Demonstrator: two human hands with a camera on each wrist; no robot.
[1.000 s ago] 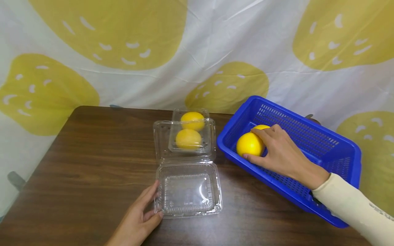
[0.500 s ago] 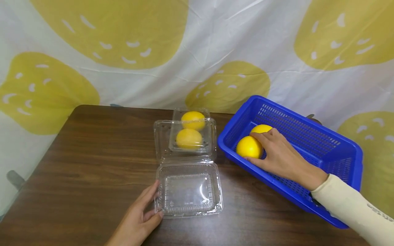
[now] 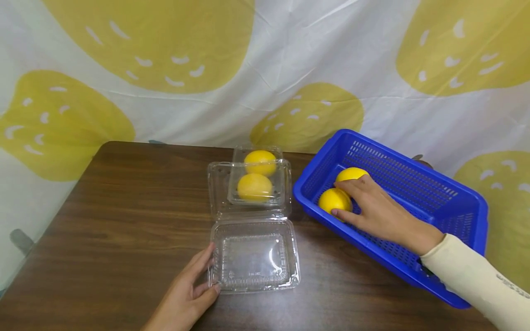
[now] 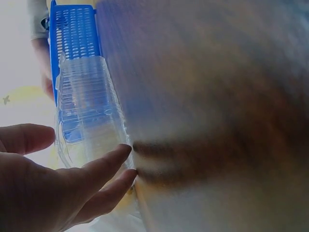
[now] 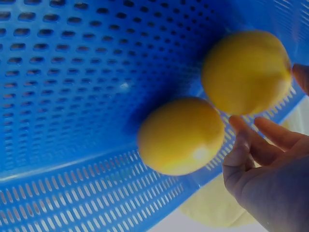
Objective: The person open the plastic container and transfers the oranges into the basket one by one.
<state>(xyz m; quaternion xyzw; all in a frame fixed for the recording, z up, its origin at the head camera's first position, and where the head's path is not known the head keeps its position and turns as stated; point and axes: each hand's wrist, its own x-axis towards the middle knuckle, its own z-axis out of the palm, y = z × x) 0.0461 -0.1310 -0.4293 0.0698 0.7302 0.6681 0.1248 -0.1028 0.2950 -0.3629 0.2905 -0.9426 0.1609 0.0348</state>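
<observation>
In the head view my right hand (image 3: 383,211) reaches into a blue basket (image 3: 455,202) at the right. Its thumb and fingers spread loosely around the nearer round yellow fruit (image 3: 332,200); the right wrist view shows fingertips at the edge of a fruit (image 5: 246,72). Behind it sits a second yellow fruit (image 3: 351,174), partly covered by my fingers. With fairly straight fingers, my left hand (image 3: 186,287) touches the left rim of a clear plastic clamshell container (image 3: 254,257), whose lid is folded back. Nothing lies in its tray.
Behind the raised lid stands another clear container (image 3: 276,177) with two yellow fruits (image 3: 254,186) inside. All of it rests on a dark wooden table (image 3: 136,220). A cloth (image 3: 281,55) with yellow prints hangs at the back.
The nearer yellow fruit has come down lower into the basket, and my right fingers have loosened around it. My left hand and the clamshell container have stayed in place.
</observation>
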